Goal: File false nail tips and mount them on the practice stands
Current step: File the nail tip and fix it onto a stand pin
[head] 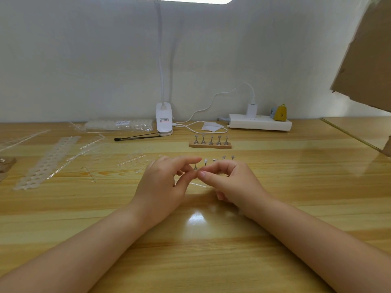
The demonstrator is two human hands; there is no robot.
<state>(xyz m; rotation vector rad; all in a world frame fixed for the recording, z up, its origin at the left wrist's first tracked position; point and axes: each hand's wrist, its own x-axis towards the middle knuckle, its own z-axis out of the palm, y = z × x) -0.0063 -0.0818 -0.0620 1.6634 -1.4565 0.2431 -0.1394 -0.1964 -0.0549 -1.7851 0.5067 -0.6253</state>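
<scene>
At the centre of the frame both hands meet over the wooden table (275, 208). The left hand (163, 182) and right hand (230, 182) have fingertips pressed together — whether a nail tip is pinched between them I cannot tell. Just behind the fingers stands a row of small metal stands (214, 160). Further back, a wooden base with five stands (210, 142). At left lie clear nail strips (46, 161).

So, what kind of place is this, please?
Probably a home or hobby nail-art desk: a wooden table against a plain wall, with a clip-on lamp, a power strip and a wooden nail-tip stand.
</scene>
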